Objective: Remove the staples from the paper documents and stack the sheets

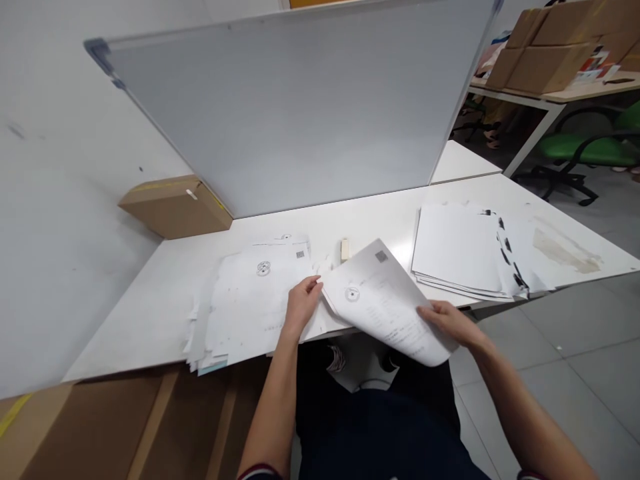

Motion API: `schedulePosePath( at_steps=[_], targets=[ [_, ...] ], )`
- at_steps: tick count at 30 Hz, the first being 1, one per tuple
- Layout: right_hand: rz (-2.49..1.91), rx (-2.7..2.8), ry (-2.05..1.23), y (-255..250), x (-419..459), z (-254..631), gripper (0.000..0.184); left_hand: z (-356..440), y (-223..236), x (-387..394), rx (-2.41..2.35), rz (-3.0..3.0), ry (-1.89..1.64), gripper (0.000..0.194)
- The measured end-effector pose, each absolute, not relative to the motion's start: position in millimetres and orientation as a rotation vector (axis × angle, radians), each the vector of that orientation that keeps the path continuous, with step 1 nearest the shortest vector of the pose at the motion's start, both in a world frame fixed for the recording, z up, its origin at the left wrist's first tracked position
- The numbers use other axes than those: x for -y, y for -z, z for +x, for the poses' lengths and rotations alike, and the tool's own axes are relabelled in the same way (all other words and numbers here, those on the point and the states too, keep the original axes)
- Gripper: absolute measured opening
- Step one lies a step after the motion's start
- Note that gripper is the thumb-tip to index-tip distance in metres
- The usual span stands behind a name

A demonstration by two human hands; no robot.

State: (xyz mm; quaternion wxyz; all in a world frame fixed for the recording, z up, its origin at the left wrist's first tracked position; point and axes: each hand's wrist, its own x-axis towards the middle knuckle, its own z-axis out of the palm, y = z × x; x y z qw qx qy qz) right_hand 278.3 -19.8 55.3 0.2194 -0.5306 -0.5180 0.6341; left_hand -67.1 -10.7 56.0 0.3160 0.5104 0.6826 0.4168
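Observation:
A printed sheet of paper [383, 300], with a round stamp and a small square code, is held tilted over the front edge of the table. At its left corner, the fingertips of my left hand [302, 303] are pinched together. My right hand [450, 321] grips the sheet's right side between thumb and fingers, and the lower part of the sheet curls. To the left lies a stack of printed papers [250, 293] with uneven edges. A small pale block, perhaps an eraser [345, 250], sits just behind the held sheet.
A stack of white sheets [455, 247] with black marks lies on the table's right. A whiteboard [300, 113] stands along the back, beside a cardboard box [175, 207]. Large cartons [100, 427] are below left. A green chair [585, 150] and a box-laden desk are farther right.

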Motion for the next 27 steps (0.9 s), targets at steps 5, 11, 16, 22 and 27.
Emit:
schedulePosePath(
  at_steps=[5,11,16,22,27],
  targets=[
    [-1.404,1.101,-1.904,-20.1,49.0,273.9,0.033,-49.4,-41.1,8.8,-1.879,1.464,-0.943,0.043],
    [-1.418,0.941,-1.916,-14.5,56.9,273.3,0.035,-40.5,-43.5,-2.7,-1.863,1.503,-0.928,0.046],
    [-1.399,0.856,-1.926,-11.2,56.5,270.0,0.035,-37.4,-43.3,-10.5,-1.872,1.533,-0.917,0.042],
    [-1.430,0.834,-1.907,-9.0,56.3,269.7,0.035,-35.0,-40.3,-20.2,-1.879,1.636,-0.888,0.041],
    [-1.445,0.822,-1.868,-13.4,57.0,265.5,0.033,-29.7,-36.6,-31.5,-1.900,1.798,-0.804,0.045]
  ],
)
